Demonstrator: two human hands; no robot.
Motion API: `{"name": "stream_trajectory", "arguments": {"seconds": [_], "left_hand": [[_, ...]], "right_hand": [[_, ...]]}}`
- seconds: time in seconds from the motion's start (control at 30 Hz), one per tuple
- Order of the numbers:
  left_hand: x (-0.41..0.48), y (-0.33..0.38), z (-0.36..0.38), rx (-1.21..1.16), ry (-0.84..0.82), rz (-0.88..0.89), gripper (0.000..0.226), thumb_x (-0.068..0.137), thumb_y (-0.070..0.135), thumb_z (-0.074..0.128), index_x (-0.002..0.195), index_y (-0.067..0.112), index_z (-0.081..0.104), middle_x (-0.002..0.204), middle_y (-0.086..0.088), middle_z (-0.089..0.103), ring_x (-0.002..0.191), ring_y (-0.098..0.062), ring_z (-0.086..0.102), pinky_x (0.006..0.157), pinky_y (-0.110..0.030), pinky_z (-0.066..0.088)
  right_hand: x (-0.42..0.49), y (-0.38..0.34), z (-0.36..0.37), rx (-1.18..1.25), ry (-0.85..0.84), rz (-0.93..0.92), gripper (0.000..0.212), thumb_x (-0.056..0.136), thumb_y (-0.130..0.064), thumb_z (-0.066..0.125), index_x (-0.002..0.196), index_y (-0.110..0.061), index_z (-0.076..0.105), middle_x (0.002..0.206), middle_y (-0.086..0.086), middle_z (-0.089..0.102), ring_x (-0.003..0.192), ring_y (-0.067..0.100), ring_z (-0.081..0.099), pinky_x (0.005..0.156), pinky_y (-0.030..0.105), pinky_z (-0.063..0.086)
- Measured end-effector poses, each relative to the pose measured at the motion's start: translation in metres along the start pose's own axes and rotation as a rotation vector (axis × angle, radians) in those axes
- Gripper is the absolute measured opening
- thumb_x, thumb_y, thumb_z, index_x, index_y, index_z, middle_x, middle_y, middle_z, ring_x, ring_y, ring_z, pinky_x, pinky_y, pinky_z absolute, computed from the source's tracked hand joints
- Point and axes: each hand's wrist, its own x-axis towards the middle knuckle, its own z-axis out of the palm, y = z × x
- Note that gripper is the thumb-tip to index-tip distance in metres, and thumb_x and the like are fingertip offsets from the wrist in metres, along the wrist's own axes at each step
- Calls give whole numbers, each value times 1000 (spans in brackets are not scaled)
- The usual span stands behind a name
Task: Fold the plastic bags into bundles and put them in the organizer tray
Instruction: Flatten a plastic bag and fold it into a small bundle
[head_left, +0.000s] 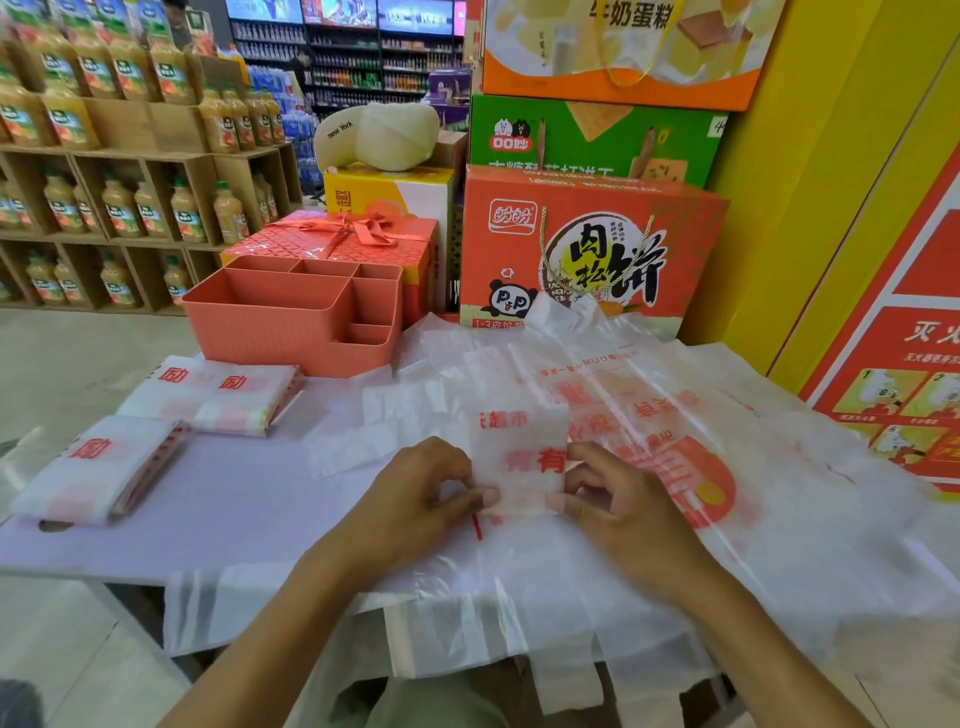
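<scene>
A narrow folded strip of white plastic bag (524, 452) with red print lies on the table in front of me. My left hand (415, 499) pinches its near left edge and my right hand (618, 499) pinches its near right edge, both thumbs pressing the fold. Under and around it spreads a pile of loose white plastic bags (701, 415), some hanging over the table's front edge. The coral organizer tray (291, 332) with several compartments stands at the back, left of centre; what I see of its compartments holds nothing.
Two stacks of flat folded bags lie on the left: one (93, 473) near the left edge, one (234, 395) in front of the tray. Gift boxes (587, 249) stand behind the table. Juice shelves (119, 208) fill the left; a yellow wall (831, 182) rises on the right.
</scene>
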Motion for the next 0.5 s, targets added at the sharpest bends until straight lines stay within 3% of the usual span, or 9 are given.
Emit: {"name": "stream_trajectory", "arguments": {"seconds": [0.13, 0.2, 0.27, 0.33, 0.43, 0.5], "left_hand": [[0, 2, -1, -65, 37, -84, 19, 95, 42, 68, 84, 26, 70, 93, 7, 70, 91, -10, 66, 86, -42, 53], [1, 5, 1, -124, 33, -92, 4, 96, 31, 70, 98, 29, 68, 87, 8, 73, 87, -9, 68, 86, -37, 54], [2, 6, 2, -140, 32, -103, 37, 96, 29, 70, 130, 34, 58, 87, 13, 74, 88, -6, 69, 88, -28, 53], [4, 5, 4, -50, 44, -81, 70, 96, 30, 70, 154, 35, 33, 83, 16, 71, 87, -6, 66, 89, -24, 51], [8, 0, 9, 140, 60, -50, 84, 96, 33, 68, 161, 30, 15, 83, 17, 66, 89, -4, 55, 95, -28, 43], [9, -2, 11, 255, 78, -42, 85, 96, 40, 65, 161, 26, 13, 99, 19, 60, 96, -5, 43, 96, -30, 36]], "right_hand": [[2, -7, -1, 66, 22, 38, 49, 93, -26, 73, 131, -44, 48, 94, -14, 76, 91, 0, 70, 72, 17, 52], [3, -7, 0, 60, 37, 32, 54, 92, -22, 74, 133, -43, 46, 87, -9, 76, 86, 3, 70, 75, 18, 53], [4, -6, 1, 38, 44, 14, 60, 91, -20, 74, 137, -43, 43, 83, -6, 75, 84, 6, 70, 81, 23, 54], [5, -4, 2, 30, 43, -1, 62, 92, -20, 74, 139, -43, 41, 84, -6, 74, 83, 7, 70, 83, 26, 55], [6, 1, 5, -16, 53, -16, 65, 91, -18, 74, 141, -43, 40, 80, -7, 71, 79, 7, 67, 80, 20, 52], [8, 5, 7, -101, 62, -42, 68, 90, -18, 76, 143, -42, 41, 82, -7, 65, 81, 8, 63, 82, 19, 49]]}}
